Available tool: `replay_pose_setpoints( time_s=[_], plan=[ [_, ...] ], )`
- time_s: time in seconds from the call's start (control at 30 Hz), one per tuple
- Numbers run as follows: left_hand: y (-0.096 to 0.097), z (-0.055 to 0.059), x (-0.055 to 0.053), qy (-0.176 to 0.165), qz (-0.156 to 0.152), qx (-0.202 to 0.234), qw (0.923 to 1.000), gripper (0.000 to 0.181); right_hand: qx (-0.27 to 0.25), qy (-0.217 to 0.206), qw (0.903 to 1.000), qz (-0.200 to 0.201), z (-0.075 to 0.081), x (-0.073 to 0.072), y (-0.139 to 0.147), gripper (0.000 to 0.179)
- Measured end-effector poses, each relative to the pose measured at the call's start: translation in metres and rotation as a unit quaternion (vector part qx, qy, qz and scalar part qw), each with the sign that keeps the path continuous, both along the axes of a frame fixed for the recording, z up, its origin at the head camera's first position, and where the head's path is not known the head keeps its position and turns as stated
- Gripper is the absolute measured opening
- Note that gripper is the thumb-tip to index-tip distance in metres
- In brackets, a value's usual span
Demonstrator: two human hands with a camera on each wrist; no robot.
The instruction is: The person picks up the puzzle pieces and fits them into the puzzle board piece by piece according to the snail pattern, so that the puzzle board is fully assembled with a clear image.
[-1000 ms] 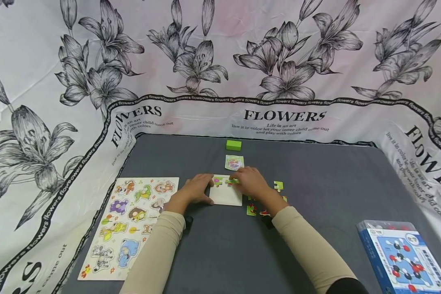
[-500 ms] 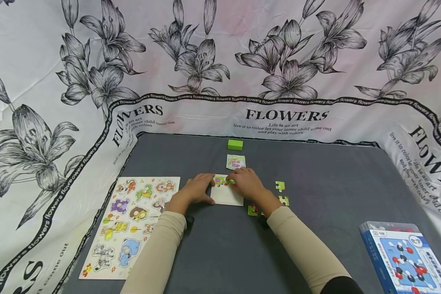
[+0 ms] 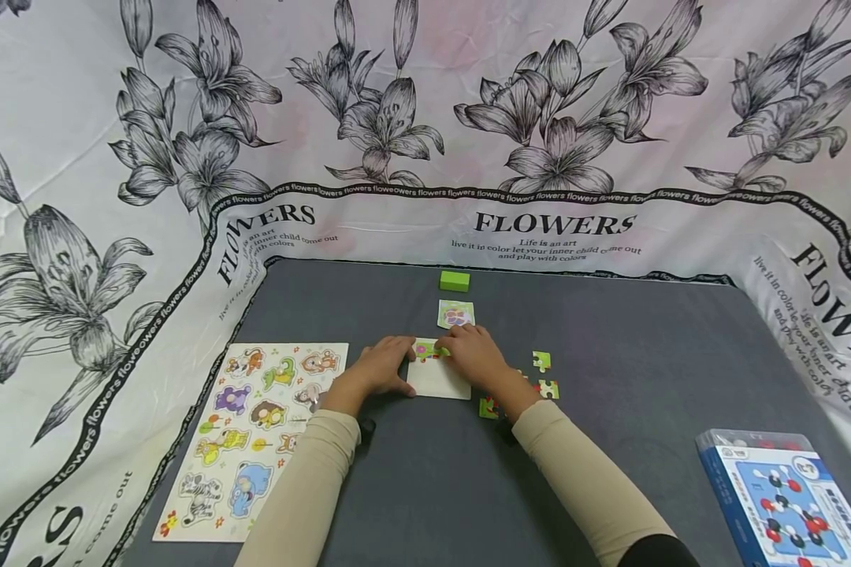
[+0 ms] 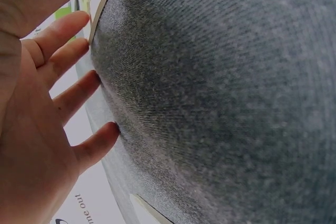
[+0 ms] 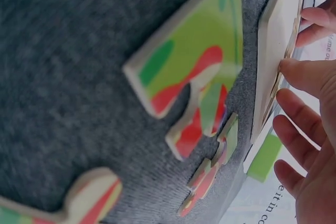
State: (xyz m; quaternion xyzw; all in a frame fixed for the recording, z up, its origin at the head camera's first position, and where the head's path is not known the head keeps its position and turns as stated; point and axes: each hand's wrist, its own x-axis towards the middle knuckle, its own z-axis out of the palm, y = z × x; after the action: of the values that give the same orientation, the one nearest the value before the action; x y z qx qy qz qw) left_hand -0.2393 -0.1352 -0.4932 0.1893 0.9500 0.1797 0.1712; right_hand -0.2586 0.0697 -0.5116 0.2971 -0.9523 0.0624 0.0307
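Note:
A pale square puzzle board (image 3: 440,384) lies flat at the middle of the table. My left hand (image 3: 381,366) spans its left edge, thumb near the lower corner and fingertips at the upper one; in the left wrist view the fingers of that hand (image 4: 52,103) are extended and spread. A green puzzle piece (image 3: 421,351) sits in the board's upper left corner. Beside it, my right hand (image 3: 478,358) pinches a second green puzzle piece along the top edge, mostly hidden under the fingers. In the right wrist view, thumb and fingers of the right hand (image 5: 312,124) meet the board's far edge.
Several loose pieces, one green and red (image 3: 488,407) and another mostly green (image 3: 541,361), lie right of the board. Behind it are a small picture card (image 3: 456,313) and a green block (image 3: 455,281). An animal board (image 3: 255,425) lies left, a molecule-model box (image 3: 787,496) right.
My right hand has slid slightly left with the second piece, narrowing the gap to the corner piece. The left hand keeps its place at the board's edge.

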Motion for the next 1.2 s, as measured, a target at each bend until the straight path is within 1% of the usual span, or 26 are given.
replay_pose_setpoints(
  time_s=[0.17, 0.37, 0.5, 0.7, 0.8, 0.87, 1.0, 1.2],
  plan=[
    [-0.001, 0.001, 0.001, 0.001, 0.001, -0.003, 1.0000, 0.059, -0.008, -0.004, 1.0000, 0.001, -0.001, 0.001, -0.002, 0.020],
    [0.001, 0.002, 0.001, 0.005, -0.001, -0.004, 1.0000, 0.060, 0.001, -0.007, 1.0000, 0.002, 0.002, 0.003, -0.001, 0.021],
    [0.001, 0.002, 0.000, 0.006, 0.002, -0.003, 1.0000, 0.059, -0.003, -0.017, 0.9998, 0.004, 0.003, 0.004, 0.000, 0.023],
    [0.000, -0.001, 0.000, -0.001, 0.006, 0.002, 1.0000, 0.058, -0.018, -0.019, 0.9997, 0.002, 0.005, 0.004, 0.008, 0.025],
    [0.001, -0.004, -0.001, -0.003, 0.007, 0.000, 1.0000, 0.058, -0.029, -0.017, 0.9994, -0.003, 0.008, 0.006, 0.017, 0.025],
    [0.001, -0.004, -0.001, -0.005, 0.009, 0.000, 0.9999, 0.058, -0.040, -0.007, 0.9992, -0.001, 0.010, 0.008, 0.025, 0.024],
    [0.001, -0.004, -0.001, -0.006, 0.007, 0.002, 1.0000, 0.058, -0.050, 0.006, 0.9987, -0.004, 0.010, 0.011, 0.045, 0.023],
    [0.003, 0.000, 0.000, -0.009, 0.006, 0.006, 0.9999, 0.057, -0.055, -0.005, 0.9981, -0.028, 0.010, 0.012, 0.076, 0.026]
  ],
)
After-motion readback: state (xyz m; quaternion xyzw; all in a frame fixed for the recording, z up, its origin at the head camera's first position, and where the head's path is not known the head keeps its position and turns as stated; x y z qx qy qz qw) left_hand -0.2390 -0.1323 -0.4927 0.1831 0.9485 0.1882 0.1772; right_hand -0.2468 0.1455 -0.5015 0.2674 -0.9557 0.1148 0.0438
